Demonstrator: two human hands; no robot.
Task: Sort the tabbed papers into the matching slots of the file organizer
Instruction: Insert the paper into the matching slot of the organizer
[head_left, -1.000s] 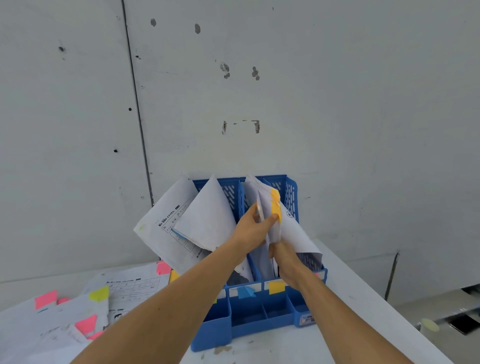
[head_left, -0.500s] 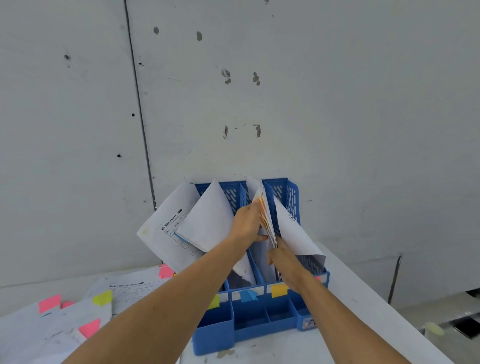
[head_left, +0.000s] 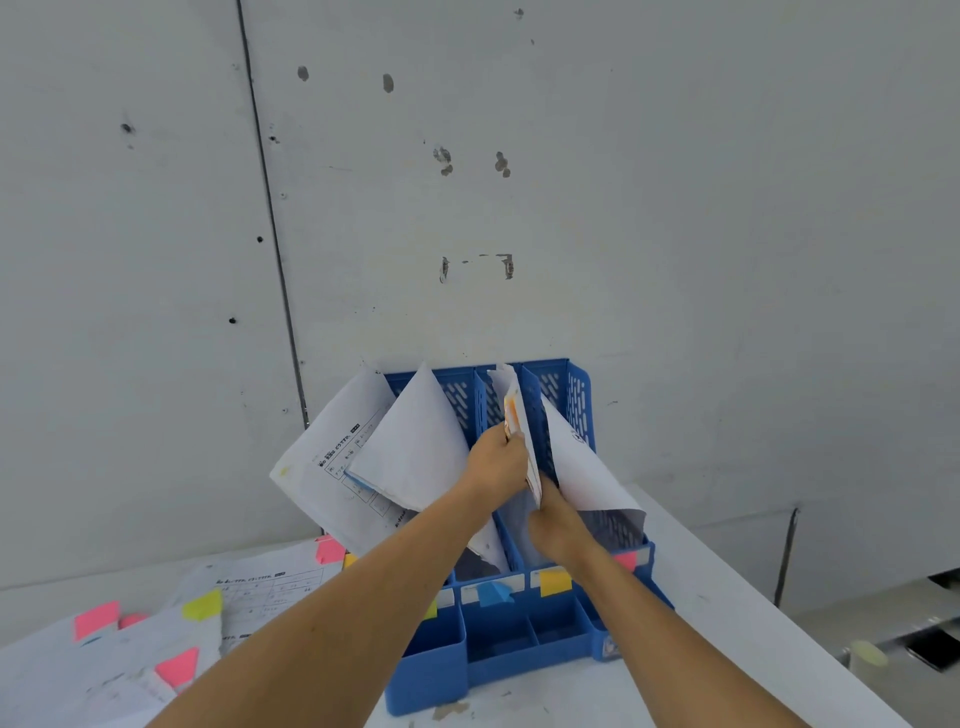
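Fingers of left hand (head_left: 496, 462) pinch orange-tabbed papers (head_left: 521, 441) upright in file organizer (head_left: 519, 662); right hand (head_left: 558, 527) just below, grip unclear.

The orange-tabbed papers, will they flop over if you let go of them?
Probably floppy: the sheet in the next slot droops sideways out of the file organizer. Likely light too, since the left hand pinches the orange-tabbed papers by one edge.
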